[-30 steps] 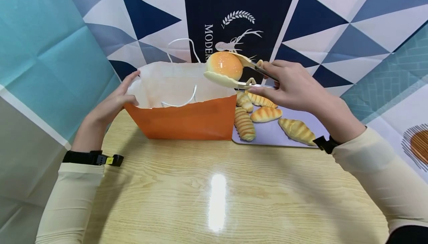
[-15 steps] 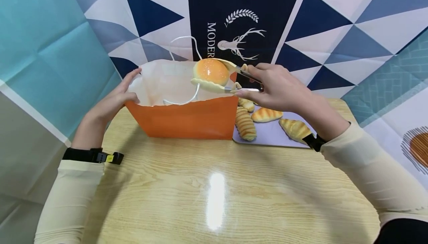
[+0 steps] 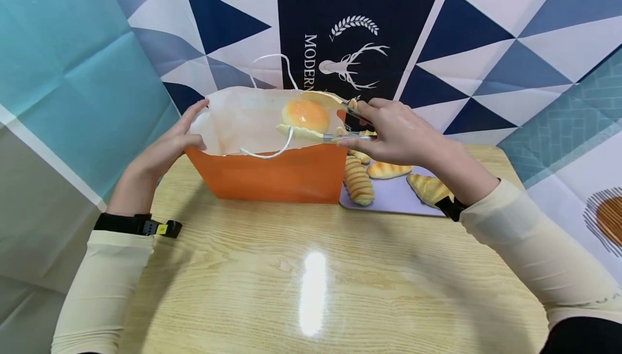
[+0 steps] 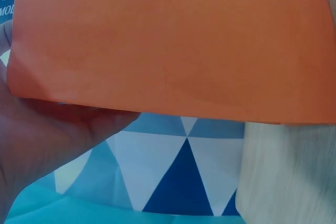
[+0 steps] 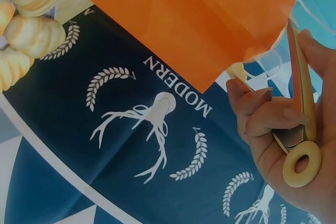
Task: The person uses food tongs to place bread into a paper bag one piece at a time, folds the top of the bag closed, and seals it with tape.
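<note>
An orange paper bag (image 3: 272, 176) with a pale inside and white cord handles stands on the table, its mouth wide. My left hand (image 3: 167, 143) grips its left rim, thumb near the front edge. My right hand (image 3: 400, 130) holds tongs (image 3: 335, 137) with cream scalloped tips and metal arms. Between the tips sits a round glossy bun (image 3: 306, 115), sesame-topped, at the bag's mouth on the right side. The front cord handle (image 3: 279, 151) crosses in front of the lower tip. In the right wrist view, the tongs' ring end (image 5: 302, 165) lies against my palm; the bun is hidden there.
Right of the bag, a lilac tray (image 3: 389, 195) carries several bread pieces, among them a ridged roll (image 3: 358, 180) and a croissant-like one (image 3: 430, 189). A patterned cloth (image 3: 233, 14) hangs close behind. The wooden table (image 3: 243, 267) extends in front.
My right hand has moved left and slightly down, bringing the tongs and bun from the bag's right edge into its mouth. The left hand keeps its hold on the rim.
</note>
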The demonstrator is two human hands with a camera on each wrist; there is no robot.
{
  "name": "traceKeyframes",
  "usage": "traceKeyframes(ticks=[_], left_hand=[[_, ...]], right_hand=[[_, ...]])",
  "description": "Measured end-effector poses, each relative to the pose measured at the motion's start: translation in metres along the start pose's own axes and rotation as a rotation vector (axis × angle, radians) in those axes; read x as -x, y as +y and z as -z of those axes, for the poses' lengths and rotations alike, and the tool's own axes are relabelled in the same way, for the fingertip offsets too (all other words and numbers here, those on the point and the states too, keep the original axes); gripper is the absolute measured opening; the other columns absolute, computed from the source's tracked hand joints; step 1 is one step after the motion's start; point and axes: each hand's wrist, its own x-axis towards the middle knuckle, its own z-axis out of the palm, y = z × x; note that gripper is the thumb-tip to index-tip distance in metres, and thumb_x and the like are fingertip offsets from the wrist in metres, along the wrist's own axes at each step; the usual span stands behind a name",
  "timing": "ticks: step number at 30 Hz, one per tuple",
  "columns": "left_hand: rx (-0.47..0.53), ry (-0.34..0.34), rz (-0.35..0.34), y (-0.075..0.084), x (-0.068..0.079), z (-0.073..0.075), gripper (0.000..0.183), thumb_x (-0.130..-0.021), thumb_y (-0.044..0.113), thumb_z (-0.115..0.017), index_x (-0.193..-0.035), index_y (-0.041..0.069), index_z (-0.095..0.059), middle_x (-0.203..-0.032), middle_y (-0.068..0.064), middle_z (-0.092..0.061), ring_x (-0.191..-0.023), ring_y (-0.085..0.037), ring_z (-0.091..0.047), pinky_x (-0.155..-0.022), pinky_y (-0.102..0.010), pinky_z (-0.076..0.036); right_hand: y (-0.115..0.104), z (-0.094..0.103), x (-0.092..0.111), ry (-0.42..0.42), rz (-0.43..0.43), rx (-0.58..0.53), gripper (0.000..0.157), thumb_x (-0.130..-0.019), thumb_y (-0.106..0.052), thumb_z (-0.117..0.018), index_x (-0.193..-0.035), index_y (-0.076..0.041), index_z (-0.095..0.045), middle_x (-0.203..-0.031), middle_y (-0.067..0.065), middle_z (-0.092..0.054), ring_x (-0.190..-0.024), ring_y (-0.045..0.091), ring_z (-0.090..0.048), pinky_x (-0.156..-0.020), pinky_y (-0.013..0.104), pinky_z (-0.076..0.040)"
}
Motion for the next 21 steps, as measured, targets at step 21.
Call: traceKeyframes(ticks=[21], left_hand=[[0.005, 0.005, 0.006, -0.001, 0.001, -0.001, 0.089, -0.088, 0.001, -0.044, -0.159, 0.036, -0.003, -0.163, 0.008, 0.01, -0.144, -0.024, 0.001, -0.111, -0.066, -0.011]], right_hand=[[0.013, 0.013, 0.039, 0.062, -0.084, -0.007, 0.077, -0.089, -0.06, -0.058, -0.141, -0.002, -0.051, -0.101, 0.011, -0.059, -0.066, 0.021, -0.055, -0.062, 0.038, -0.045]])
